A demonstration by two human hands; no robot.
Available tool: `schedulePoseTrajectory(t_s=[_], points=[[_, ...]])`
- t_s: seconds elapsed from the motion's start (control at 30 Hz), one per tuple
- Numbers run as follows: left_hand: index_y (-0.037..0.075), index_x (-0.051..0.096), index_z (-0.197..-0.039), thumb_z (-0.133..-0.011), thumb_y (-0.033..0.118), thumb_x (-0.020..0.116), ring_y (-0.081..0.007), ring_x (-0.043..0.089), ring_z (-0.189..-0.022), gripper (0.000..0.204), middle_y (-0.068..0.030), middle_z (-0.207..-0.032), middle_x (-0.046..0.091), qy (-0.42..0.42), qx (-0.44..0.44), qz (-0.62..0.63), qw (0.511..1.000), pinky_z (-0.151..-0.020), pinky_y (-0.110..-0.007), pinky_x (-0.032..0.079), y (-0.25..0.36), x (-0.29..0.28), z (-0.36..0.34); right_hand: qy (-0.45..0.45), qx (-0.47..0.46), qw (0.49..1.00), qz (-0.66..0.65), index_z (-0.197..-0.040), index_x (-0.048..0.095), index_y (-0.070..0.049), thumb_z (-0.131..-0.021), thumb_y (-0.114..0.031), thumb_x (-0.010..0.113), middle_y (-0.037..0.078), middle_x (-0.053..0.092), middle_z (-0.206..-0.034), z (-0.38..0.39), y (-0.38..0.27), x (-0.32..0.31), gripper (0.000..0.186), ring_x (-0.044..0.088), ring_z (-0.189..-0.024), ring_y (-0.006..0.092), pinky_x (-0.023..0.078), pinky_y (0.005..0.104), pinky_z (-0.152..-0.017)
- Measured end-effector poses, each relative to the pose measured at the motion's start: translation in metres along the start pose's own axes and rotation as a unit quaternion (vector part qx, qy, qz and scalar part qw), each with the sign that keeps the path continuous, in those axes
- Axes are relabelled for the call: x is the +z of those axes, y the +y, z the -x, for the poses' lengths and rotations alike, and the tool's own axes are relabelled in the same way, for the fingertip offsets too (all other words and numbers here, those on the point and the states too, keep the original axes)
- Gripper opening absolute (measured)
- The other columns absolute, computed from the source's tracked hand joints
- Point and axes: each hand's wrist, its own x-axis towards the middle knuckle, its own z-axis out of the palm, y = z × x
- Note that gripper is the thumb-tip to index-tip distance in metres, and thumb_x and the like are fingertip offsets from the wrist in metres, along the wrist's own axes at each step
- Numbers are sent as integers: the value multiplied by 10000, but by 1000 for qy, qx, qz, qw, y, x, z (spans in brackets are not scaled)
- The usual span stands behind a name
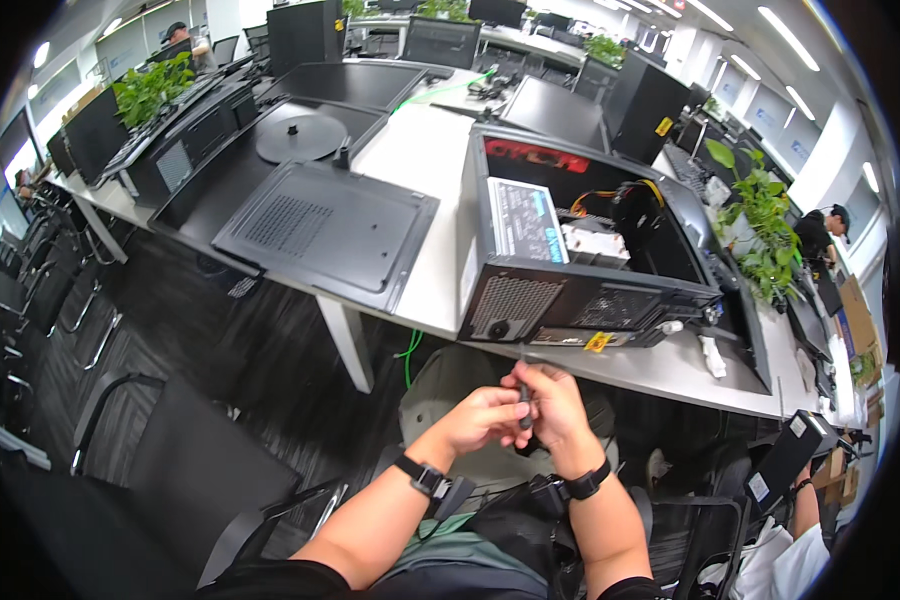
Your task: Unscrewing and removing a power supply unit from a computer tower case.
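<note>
My right hand (558, 408) is closed around a slim black screwdriver (525, 408), held upright above my lap. The fingers of my left hand (482, 418) are curled against the same tool's handle from the other side. Just beyond my hands, a black computer case (590, 285) lies on the table with its side open. Inside it are a power supply (526, 220) with a label, yellow and black cables (640, 205) and a pale metal part (595, 243). The case's perforated back (518, 303) faces me, close to the table edge.
A black side panel (330, 228) lies left of the case, partly past the table edge (425, 322). Behind it are a round monitor base (302, 138) and flat-lying monitors. A black chair (195, 440) stands left. At lower right, another person's arm (804, 505) is beside a black box (792, 455).
</note>
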Motion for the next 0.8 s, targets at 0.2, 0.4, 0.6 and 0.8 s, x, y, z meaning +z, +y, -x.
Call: schedulePoseTrajectory(t_s=[0.2,0.4,0.6,0.8], points=[[-13,697,-1193,-1070,201,617,-192,740,-818,259,-117,-950,760,-13,14,26,999,-698,-268,554,0,0,0,11,5,999,-31,-1092,683,76,-1038,-209,680,128,731,-909,3,-2,0,290,593,-570,94,525,283,-469],[-5,694,-1194,-1066,198,625,-180,733,-799,250,-120,-958,761,-5,12,37,999,-690,-264,561,0,1,-2,19,-15,999,-23,-1100,685,94,-1041,-190,670,140,740,-913,1,1,-2,290,601,-551,98,514,291,-436],[45,684,-1066,-1028,252,716,-158,722,-729,213,-95,-910,752,62,-33,-40,997,-619,-254,549,5,3,-2,17,2,1000,5,-1015,698,81,-1035,-193,688,129,726,-845,-1,6,-1,275,527,-420,123,419,279,-341],[53,693,-1022,-1015,275,745,-150,708,-679,228,-81,-823,731,90,-54,-66,992,-583,-242,542,7,3,-2,52,-26,998,-19,-956,702,42,-1014,-192,725,87,713,-821,-3,6,4,242,623,-571,132,508,277,-480]])
